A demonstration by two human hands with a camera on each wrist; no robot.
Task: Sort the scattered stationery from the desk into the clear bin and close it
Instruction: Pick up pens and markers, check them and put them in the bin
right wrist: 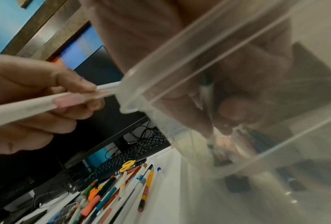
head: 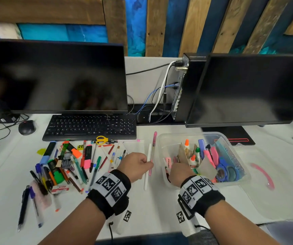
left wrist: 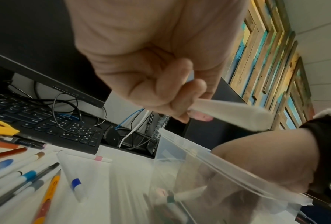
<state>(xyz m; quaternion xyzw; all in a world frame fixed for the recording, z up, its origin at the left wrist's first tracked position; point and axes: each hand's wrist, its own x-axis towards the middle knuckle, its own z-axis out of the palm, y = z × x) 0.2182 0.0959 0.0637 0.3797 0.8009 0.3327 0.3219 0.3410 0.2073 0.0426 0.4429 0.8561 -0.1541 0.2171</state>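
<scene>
My left hand (head: 146, 163) hovers just left of the clear bin (head: 230, 138) and grips a white pen (head: 147, 167) together with a pink pen (head: 153, 149). The left wrist view shows the fingers (left wrist: 180, 97) curled round the white pen (left wrist: 228, 112). My right hand (head: 179, 172) reaches into the bin's near left corner. Through the bin wall (right wrist: 180, 75) its fingers (right wrist: 233, 109) hold a white pen with a green tip (right wrist: 205, 97). The bin contains glue bottles, blue scissors, highlighters and paper scraps. Several pens and markers (head: 68, 165) lie scattered on the white desk at the left.
A black keyboard (head: 89, 127) and yellow scissors (head: 101, 139) lie behind the scattered pile, and a mouse (head: 26, 128) sits at the far left. Two dark monitors stand at the back. A clear lid with a pink latch (head: 264, 175) lies right of the bin.
</scene>
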